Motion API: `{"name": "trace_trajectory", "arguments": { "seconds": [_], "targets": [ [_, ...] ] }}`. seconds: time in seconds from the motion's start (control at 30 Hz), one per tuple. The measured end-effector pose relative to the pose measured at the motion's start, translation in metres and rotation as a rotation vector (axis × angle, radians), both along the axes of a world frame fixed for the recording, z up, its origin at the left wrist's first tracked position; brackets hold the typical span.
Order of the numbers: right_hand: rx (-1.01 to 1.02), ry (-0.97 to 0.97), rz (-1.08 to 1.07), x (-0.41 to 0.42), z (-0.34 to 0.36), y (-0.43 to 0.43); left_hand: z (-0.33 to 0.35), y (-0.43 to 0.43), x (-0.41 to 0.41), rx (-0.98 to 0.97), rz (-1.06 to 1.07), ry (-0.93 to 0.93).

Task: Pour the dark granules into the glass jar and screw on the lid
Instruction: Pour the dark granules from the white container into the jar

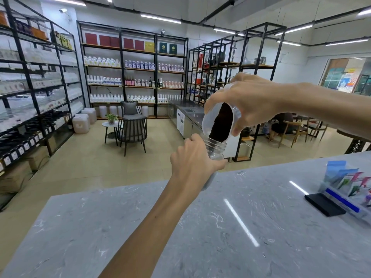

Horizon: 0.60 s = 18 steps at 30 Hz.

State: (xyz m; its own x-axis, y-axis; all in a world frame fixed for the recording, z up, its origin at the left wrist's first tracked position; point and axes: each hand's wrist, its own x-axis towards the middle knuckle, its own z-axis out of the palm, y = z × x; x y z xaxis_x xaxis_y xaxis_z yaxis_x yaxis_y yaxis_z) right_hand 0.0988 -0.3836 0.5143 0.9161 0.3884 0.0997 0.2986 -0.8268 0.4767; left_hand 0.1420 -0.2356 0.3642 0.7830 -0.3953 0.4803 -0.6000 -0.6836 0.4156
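1. The left hand (192, 157) grasps a clear glass jar (216, 149) with a threaded neck. Its fingers wrap round the body just under the neck and cover most of the jar.
2. The right hand (249, 103) grips a clear plastic cup (217, 119), with fingers over the top and the thumb beneath. The cup is tipped steeply, mouth down and toward the jar.
3. The dark granules (221, 125) lie as a long dark-brown band along the cup's lower wall. Their lower end is at the cup's lip, which sits right at the jar's open mouth. The part of the jar's neck that shows is see-through; I cannot tell whether any granules are inside.
4. Jar and cup are both held up in the air, seen above the far edge of a grey marble-patterned countertop (220, 227).
5. A pale rounded shape (208, 182) shows just below the left wrist. I cannot tell whether it is the jar's base.
6. At the right of the countertop lies a flat black rectangular block (325, 204). It is just beside a clear holder of colourful packets (349, 187).
7. Across the tiled floor stands black metal shelving (136, 77) with rows of white bottles. In front of it are a dark chair (131, 127) and a small round white table (109, 125) bearing a potted plant.
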Motion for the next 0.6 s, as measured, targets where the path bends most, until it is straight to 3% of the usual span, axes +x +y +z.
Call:
{"name": "trace_trajectory", "arguments": {
  "seconds": [0.6],
  "targets": [
    [-0.109,-0.039,-0.017,0.0013,-0.0007,0.0040,-0.0013,-0.0047,0.0053,0.006,0.009,-0.011]
  ]
}}
